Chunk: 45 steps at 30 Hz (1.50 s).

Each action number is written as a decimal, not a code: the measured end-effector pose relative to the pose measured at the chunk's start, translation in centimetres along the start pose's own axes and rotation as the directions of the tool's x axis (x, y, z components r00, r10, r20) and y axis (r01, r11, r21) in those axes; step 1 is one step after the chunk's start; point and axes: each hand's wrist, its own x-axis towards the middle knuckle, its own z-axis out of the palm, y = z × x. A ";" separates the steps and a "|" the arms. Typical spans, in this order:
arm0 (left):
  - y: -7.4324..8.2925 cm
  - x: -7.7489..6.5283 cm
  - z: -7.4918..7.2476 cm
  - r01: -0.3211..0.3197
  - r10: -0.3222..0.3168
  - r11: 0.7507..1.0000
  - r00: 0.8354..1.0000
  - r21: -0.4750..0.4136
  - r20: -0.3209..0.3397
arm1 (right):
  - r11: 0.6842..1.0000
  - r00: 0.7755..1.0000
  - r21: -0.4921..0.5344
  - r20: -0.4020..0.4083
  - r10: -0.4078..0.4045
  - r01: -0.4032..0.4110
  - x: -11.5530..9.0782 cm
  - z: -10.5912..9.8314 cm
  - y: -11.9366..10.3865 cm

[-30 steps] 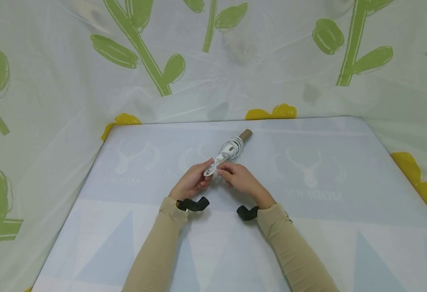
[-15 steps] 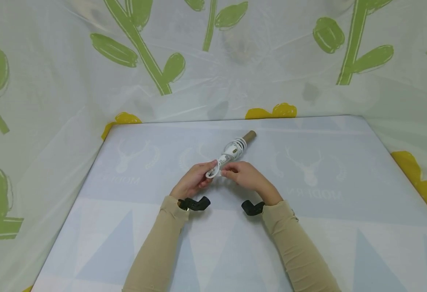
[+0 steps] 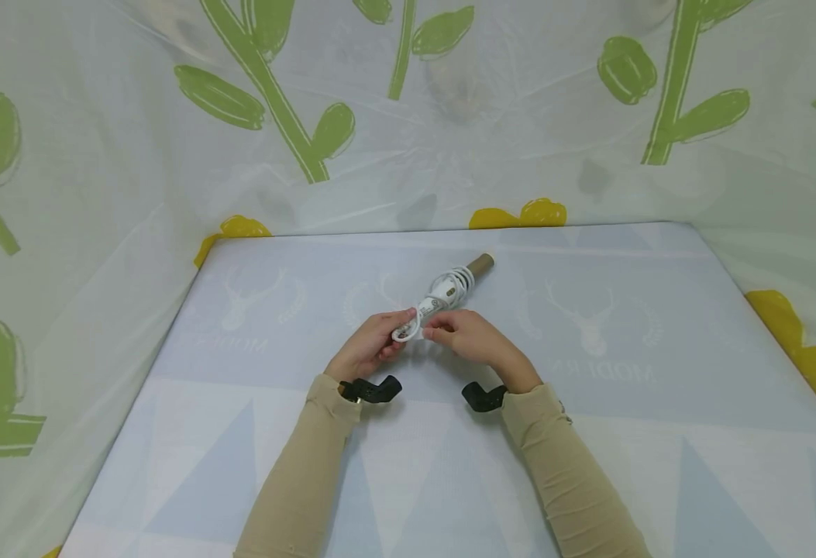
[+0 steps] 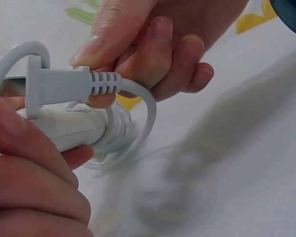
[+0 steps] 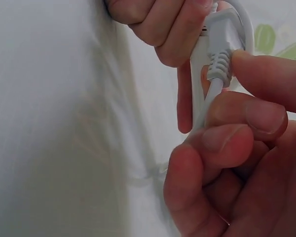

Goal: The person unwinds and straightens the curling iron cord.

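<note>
A white curling iron (image 3: pixel 435 299) with a brown barrel (image 3: pixel 480 265) slants up to the right above the table in the head view, its white cord (image 3: pixel 459 284) wound round the handle. My left hand (image 3: pixel 371 342) grips the near end of the handle. Close by on the right, my right hand (image 3: pixel 469 338) pinches the cord's plug. In the left wrist view the grey-white plug (image 4: pixel 64 86) lies over the handle (image 4: pixel 74 129), its flat face toward the left fingers (image 4: pixel 27 163). The right thumb (image 5: pixel 266 74) presses at the ribbed cord sleeve (image 5: pixel 220 66) in the right wrist view.
The hands work above a pale table (image 3: pixel 408 480) printed with blue triangles and deer heads. White curtains (image 3: pixel 519 139) with green leaves and yellow flowers hang behind it and at its sides. A black camera mount (image 3: pixel 484 397) sits at each wrist.
The curling iron has shifted slightly to the right, its barrel end also a little lower. Both hands have moved slightly right, the right one more at the wrist. The grips look the same.
</note>
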 end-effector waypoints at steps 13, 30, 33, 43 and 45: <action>-0.2 0.1 0.0 0.002 -0.003 1.000 1.000 -0.023 -0.026 | 0.999 0.999 -0.049 0.039 0.008 -0.006 -0.3 -0.6 0.0; 0.2 -0.2 -0.3 0.015 -0.012 0.996 0.999 -0.085 0.033 | 0.998 0.997 -0.023 0.047 0.054 -0.053 -0.1 -0.6 0.5; 0.3 -0.1 0.0 0.014 -0.011 0.997 0.999 -0.082 0.041 | 0.999 0.996 0.015 0.073 0.047 -0.048 -0.4 -1.1 0.5; 0.5 0.1 0.5 0.048 -0.048 0.999 0.999 0.004 0.005 | 0.984 0.993 0.169 0.103 0.048 -0.065 -1.4 -2.7 0.9; 0.6 0.2 0.8 0.038 -0.040 0.997 0.999 0.070 0.015 | 0.982 0.994 0.171 0.078 0.070 -0.082 -1.5 -3.0 1.0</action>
